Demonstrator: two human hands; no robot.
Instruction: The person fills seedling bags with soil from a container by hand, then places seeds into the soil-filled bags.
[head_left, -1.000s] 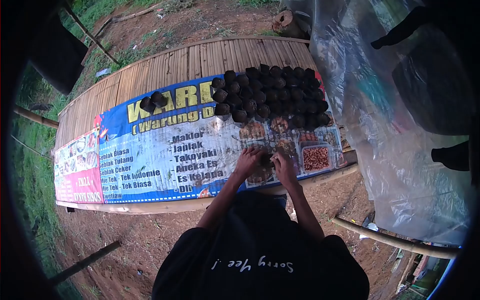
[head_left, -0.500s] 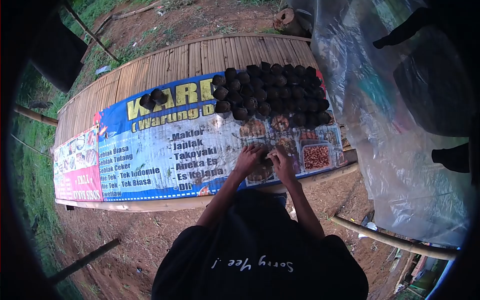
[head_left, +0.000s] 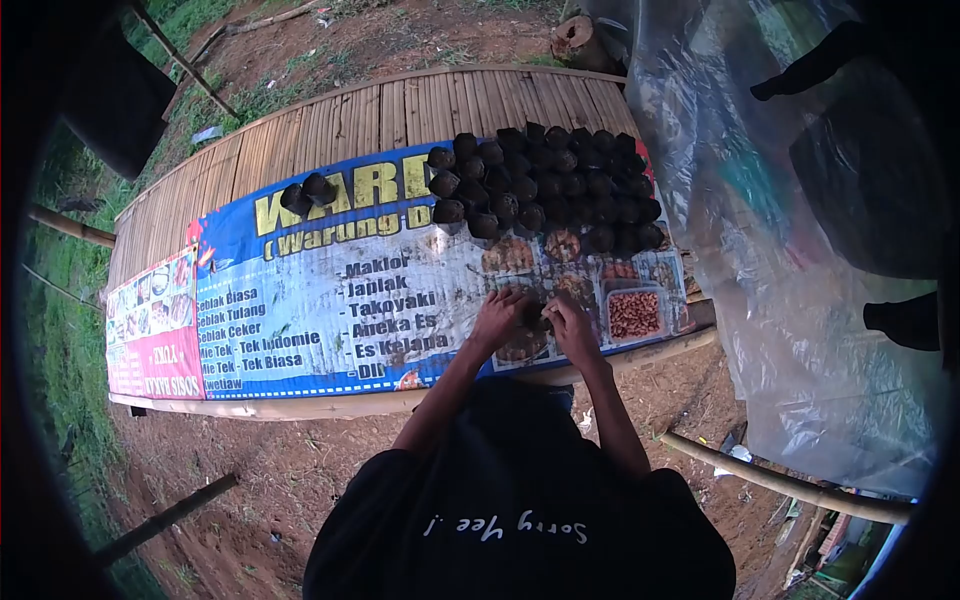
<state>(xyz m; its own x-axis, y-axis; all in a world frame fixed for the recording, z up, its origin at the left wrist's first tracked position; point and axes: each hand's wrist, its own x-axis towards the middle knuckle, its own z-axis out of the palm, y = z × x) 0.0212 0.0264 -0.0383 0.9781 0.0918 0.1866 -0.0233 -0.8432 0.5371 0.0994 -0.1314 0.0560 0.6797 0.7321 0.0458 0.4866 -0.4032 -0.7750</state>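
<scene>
On the banner (head_left: 300, 325) near the table's front edge, my left hand (head_left: 505, 313) is curled round the side of a small black soil-filled seedling bag (head_left: 534, 317). My right hand (head_left: 570, 325) is at the bag's top from the other side, its fingers pinched together; anything between them is too small to make out. Just right of that hand stands a clear plastic tub (head_left: 634, 337) of reddish-brown seeds (head_left: 634, 312). Beyond both hands, many similar black bags (head_left: 540, 185) stand upright in close rows.
Two more black bags (head_left: 308, 194) stand apart at the left. Bamboo slats (head_left: 330, 125) form the tabletop under the banner. A clear plastic sheet (head_left: 800, 370) hangs at the right, with a bamboo pole (head_left: 790, 480) low beside it. A cut log (head_left: 577, 38) lies behind the table.
My right hand has shifted very slightly at the bag's top, and more of the dark bag shows between my hands. The left hand stays about where it was.
</scene>
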